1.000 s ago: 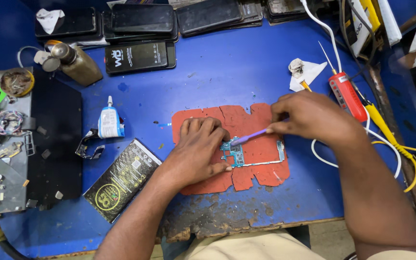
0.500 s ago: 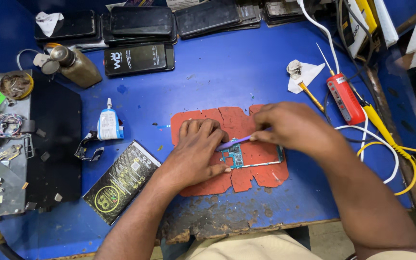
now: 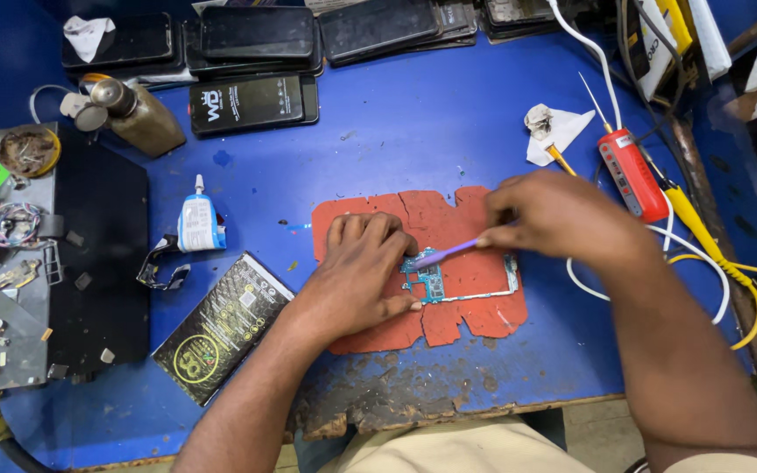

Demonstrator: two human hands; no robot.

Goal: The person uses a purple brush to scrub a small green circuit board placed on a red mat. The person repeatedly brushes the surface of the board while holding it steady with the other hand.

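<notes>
Centrally, a phone circuit board (image 3: 462, 282) lies flat on a torn red-orange work mat (image 3: 431, 223), its long axis running left to right across the blue bench (image 3: 413, 123). The left hand (image 3: 357, 280) presses down on the board's left end, fingers curled, thumb along its lower edge. The right hand (image 3: 562, 215) is closed round a purple tool (image 3: 444, 255), its tip pointing left onto the board. A red-handled soldering iron (image 3: 631, 175) lies just beyond the right hand; a small glue bottle (image 3: 197, 221) sits left of the mat.

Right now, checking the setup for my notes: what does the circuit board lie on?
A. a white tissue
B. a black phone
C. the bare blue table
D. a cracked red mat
D: the board lies on the red mat, which is on the blue table.
</notes>
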